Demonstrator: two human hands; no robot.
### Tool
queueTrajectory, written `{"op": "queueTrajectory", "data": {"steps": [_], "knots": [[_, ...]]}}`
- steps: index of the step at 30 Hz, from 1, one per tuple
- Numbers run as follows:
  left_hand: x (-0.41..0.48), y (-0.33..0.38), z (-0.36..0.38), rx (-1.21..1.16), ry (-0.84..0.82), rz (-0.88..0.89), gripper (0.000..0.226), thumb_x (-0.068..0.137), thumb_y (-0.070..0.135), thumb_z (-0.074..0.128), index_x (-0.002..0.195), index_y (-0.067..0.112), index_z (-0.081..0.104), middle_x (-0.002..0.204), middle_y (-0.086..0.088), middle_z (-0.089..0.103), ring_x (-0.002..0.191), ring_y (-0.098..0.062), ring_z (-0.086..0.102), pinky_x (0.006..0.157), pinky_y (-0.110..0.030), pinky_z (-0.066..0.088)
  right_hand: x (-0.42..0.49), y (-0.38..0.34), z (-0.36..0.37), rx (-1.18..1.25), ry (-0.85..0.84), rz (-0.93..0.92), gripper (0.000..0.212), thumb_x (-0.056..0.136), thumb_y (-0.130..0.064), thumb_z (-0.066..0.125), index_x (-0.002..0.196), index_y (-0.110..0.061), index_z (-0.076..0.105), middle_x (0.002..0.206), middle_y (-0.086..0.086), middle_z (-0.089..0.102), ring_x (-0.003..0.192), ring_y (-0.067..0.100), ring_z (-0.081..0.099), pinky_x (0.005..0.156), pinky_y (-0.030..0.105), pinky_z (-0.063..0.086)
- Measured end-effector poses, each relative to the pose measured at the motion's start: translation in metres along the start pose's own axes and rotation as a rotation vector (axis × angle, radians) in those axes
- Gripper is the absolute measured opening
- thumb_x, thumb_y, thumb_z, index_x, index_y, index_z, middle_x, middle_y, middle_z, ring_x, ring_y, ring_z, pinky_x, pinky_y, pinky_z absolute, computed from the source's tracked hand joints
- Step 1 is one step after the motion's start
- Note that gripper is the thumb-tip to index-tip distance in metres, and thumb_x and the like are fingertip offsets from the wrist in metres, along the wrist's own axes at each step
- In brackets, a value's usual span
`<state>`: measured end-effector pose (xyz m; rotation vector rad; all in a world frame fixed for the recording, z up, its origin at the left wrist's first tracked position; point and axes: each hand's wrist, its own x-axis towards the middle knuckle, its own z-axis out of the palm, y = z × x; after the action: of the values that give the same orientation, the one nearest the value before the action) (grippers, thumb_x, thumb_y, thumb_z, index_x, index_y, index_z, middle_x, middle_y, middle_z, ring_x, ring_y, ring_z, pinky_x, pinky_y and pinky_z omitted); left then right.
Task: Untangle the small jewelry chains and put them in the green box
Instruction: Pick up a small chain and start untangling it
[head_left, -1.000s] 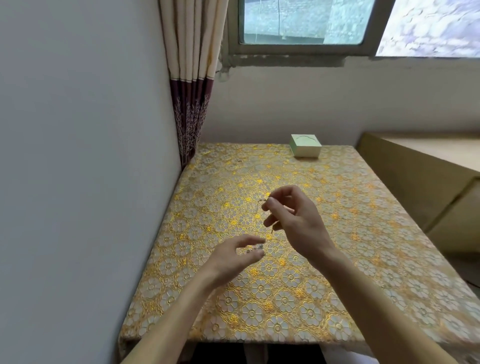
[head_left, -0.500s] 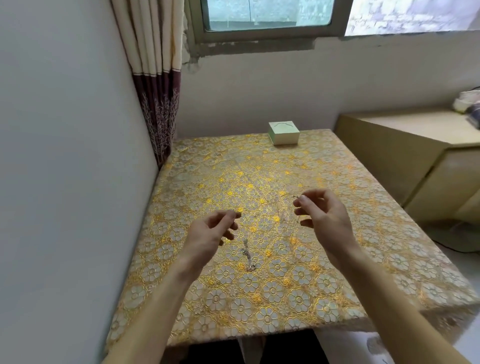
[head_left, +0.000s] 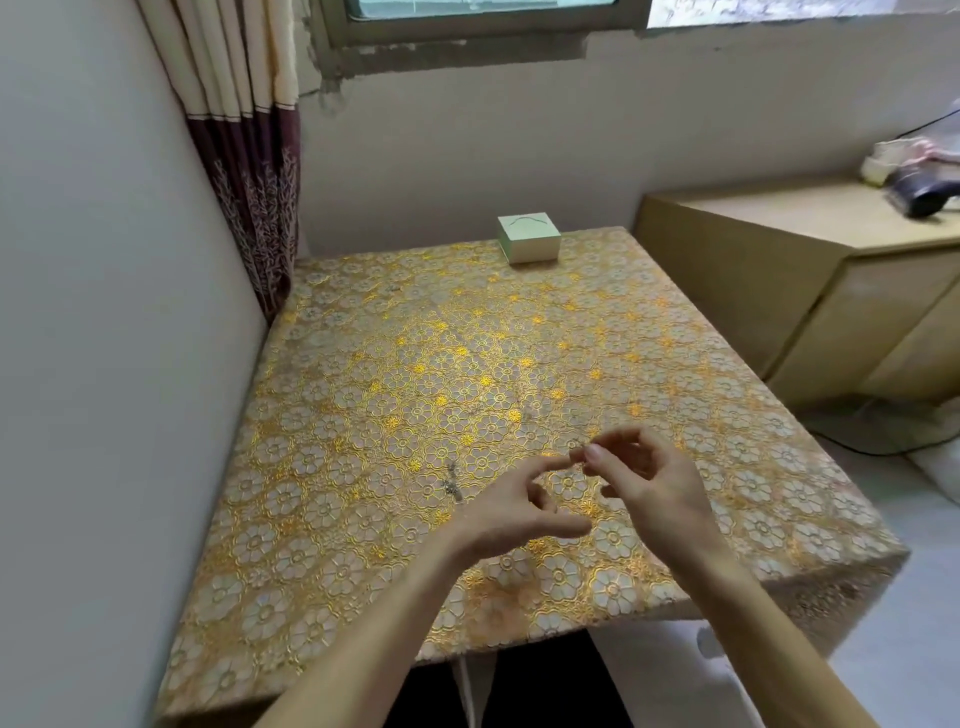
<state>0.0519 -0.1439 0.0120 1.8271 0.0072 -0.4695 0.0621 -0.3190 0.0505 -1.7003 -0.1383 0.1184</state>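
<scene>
Both hands hover over the tabletop (head_left: 363, 395) with fingertips meeting. The left hand (head_left: 511, 512) stretches its forefinger to the right hand (head_left: 652, 488), whose thumb and forefinger are pinched narrow and other fingers curl. Whether either holds anything is too fine to tell. A small silvery chain (head_left: 451, 483) lies just left of the left fingers (head_left: 556, 464). The green box (head_left: 530, 241) stands well beyond the fingers, closed, its contents hidden.
</scene>
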Motion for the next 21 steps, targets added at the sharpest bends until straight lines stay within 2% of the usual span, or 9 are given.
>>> {"op": "queueTrajectory", "data": {"steps": [1, 3, 5, 6, 10, 13, 17, 19, 21], "knots": [[0.003, -0.001, 0.008, 0.008, -0.024, 0.019, 0.049, 0.088, 0.035, 0.077, 0.132, 0.041, 0.057, 0.074, 0.008, 0.054, 0.058, 0.002, 0.048, 0.056, -0.012, 0.039, -0.001, -0.003, -0.003, 0.000, -0.019, -0.009, 0.007, 0.094, -0.016, 0.068, 0.100, -0.013, 0.066, 0.095, -0.002, 0.077, 0.091, 0.008, 0.072, 0.075, 0.024, 0.055], [0.010, -0.002, 0.017, 0.075, -0.006, 0.067, 0.021, 0.094, 0.046, 0.067, 0.111, 0.035, 0.071, 0.066, 0.015, 0.053, 0.057, 0.000, 0.045, 0.057, -0.016, 0.037, 0.000, -0.006, -0.012, -0.005, -0.016, -0.022, 0.008, 0.094, -0.015, 0.068, 0.101, -0.012, 0.066, 0.096, -0.001, 0.077, 0.092, 0.008, 0.073, 0.075, 0.023, 0.055], [0.016, -0.002, 0.015, 0.103, 0.037, 0.079, 0.028, 0.098, 0.047, 0.060, 0.092, 0.025, 0.075, 0.067, 0.009, 0.053, 0.062, -0.008, 0.045, 0.061, -0.024, 0.035, 0.001, -0.003, -0.022, -0.004, 0.068, -0.027, 0.007, 0.093, -0.014, 0.068, 0.100, -0.012, 0.067, 0.095, 0.000, 0.077, 0.091, 0.008, 0.072, 0.074, 0.021, 0.053], [0.018, -0.001, 0.010, 0.113, 0.059, 0.068, 0.030, 0.099, 0.046, 0.058, 0.088, 0.023, 0.075, 0.069, 0.005, 0.053, 0.062, -0.011, 0.044, 0.060, -0.026, 0.035, 0.001, 0.001, -0.028, -0.003, 0.124, -0.021, 0.006, 0.093, -0.014, 0.069, 0.098, -0.013, 0.068, 0.094, 0.000, 0.077, 0.091, 0.009, 0.072, 0.075, 0.021, 0.052], [0.027, 0.002, -0.019, 0.164, 0.089, 0.040, 0.026, 0.101, 0.035, 0.059, 0.091, 0.015, 0.072, 0.076, 0.009, 0.064, 0.064, -0.003, 0.056, 0.058, -0.014, 0.045, -0.006, 0.038, -0.044, -0.165, 0.280, 0.054, 0.002, 0.092, -0.025, 0.071, 0.092, -0.025, 0.069, 0.091, -0.006, 0.073, 0.089, 0.010, 0.068, 0.084, 0.038, 0.056], [0.039, 0.008, -0.034, 0.198, 0.120, 0.057, 0.024, 0.100, 0.035, 0.061, 0.094, 0.015, 0.072, 0.084, 0.004, 0.069, 0.075, -0.008, 0.060, 0.071, -0.020, 0.050, -0.024, 0.069, -0.038, -0.295, 0.281, 0.121, 0.006, 0.090, -0.028, 0.072, 0.086, -0.030, 0.068, 0.084, -0.010, 0.071, 0.084, 0.010, 0.067, 0.082, 0.044, 0.055], [0.058, 0.014, -0.029, 0.305, 0.111, 0.080, 0.028, 0.098, 0.042, 0.062, 0.100, 0.016, 0.074, 0.094, 0.004, 0.072, 0.090, -0.010, 0.066, 0.082, -0.027, 0.052, -0.045, 0.098, -0.016, -0.548, 0.300, 0.039, 0.014, 0.087, -0.033, 0.072, 0.079, -0.038, 0.061, 0.092, -0.021, 0.061, 0.097, 0.010, 0.048, 0.086, 0.036, 0.042], [0.066, 0.014, -0.018, 0.372, 0.104, 0.093, 0.029, 0.097, 0.043, 0.063, 0.101, 0.016, 0.074, 0.095, 0.007, 0.070, 0.094, -0.012, 0.066, 0.083, -0.027, 0.053, -0.051, 0.109, -0.007, -0.633, 0.332, 0.004, 0.012, 0.085, -0.040, 0.068, 0.077, -0.038, 0.059, 0.098, -0.020, 0.059, 0.106, 0.011, 0.044, 0.091, 0.033, 0.037], [0.072, 0.010, -0.008, 0.462, 0.108, 0.105, 0.029, 0.098, 0.043, 0.062, 0.103, 0.016, 0.073, 0.094, 0.011, 0.064, 0.095, -0.010, 0.060, 0.082, -0.026, 0.047, -0.054, 0.118, -0.003, -0.698, 0.349, -0.014, 0.009, 0.081, -0.043, 0.064, 0.077, -0.036, 0.060, 0.106, -0.015, 0.059, 0.113, 0.016, 0.044, 0.095, 0.036, 0.036]]}}
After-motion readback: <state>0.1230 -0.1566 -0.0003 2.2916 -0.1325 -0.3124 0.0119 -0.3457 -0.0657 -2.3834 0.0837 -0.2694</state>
